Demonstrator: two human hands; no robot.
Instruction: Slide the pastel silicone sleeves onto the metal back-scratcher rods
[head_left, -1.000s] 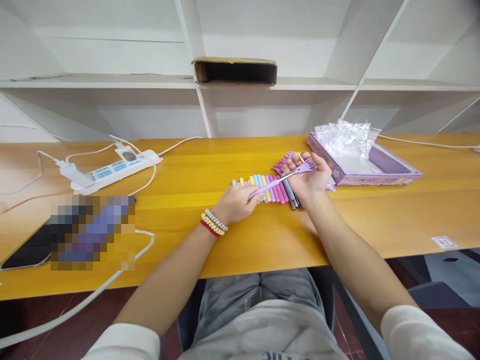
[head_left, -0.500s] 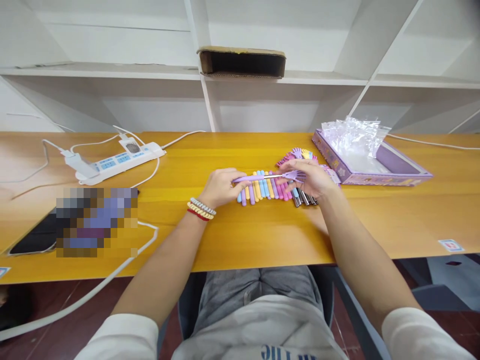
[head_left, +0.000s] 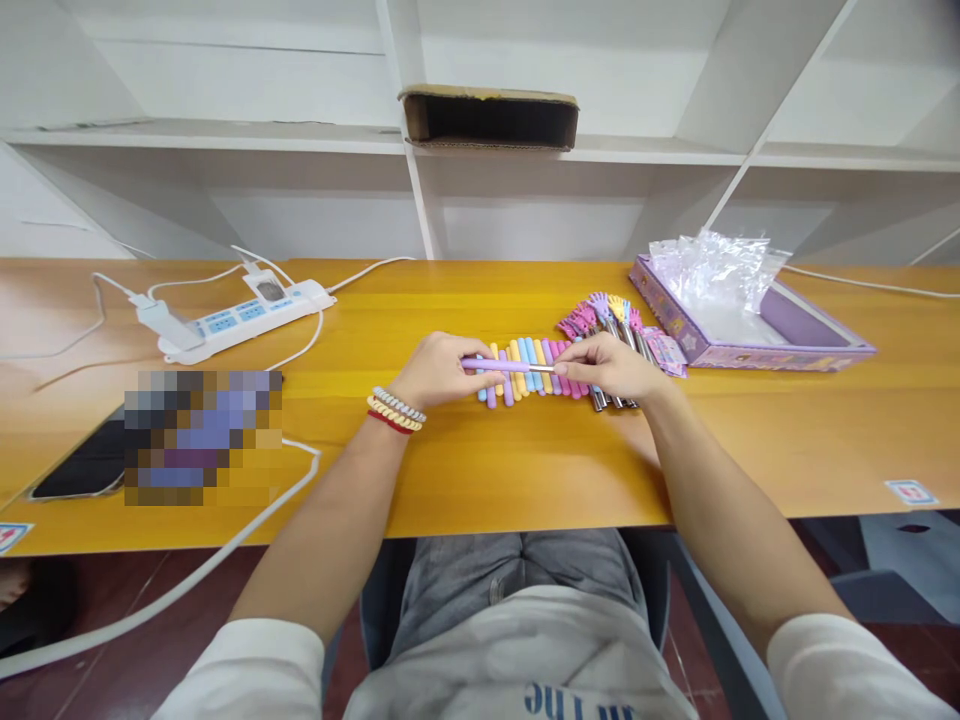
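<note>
A back scratcher (head_left: 506,365) with a purple handle and a short length of metal rod lies level between my hands. My left hand (head_left: 441,370) pinches the handle's left end. My right hand (head_left: 609,366) is closed on the rod end, and the claw is hidden there. Under it lies a row of coloured handles (head_left: 517,388) in blue, purple, yellow and pink. More back scratchers, with pink, purple and yellow claw heads (head_left: 598,308) and metal rods (head_left: 616,402), are piled behind and beneath my right hand.
A purple open box (head_left: 780,352) holding clear plastic bags (head_left: 716,275) stands at the right, with pink packets (head_left: 666,352) beside it. On the left are a white power strip (head_left: 247,318), cables and a black phone (head_left: 79,465). A cardboard box (head_left: 491,118) sits on the shelf behind.
My right hand has closed from a loose, spread pose onto the rod end of the back scratcher. Its purple claw, visible before, is now covered, and less rod shows.
</note>
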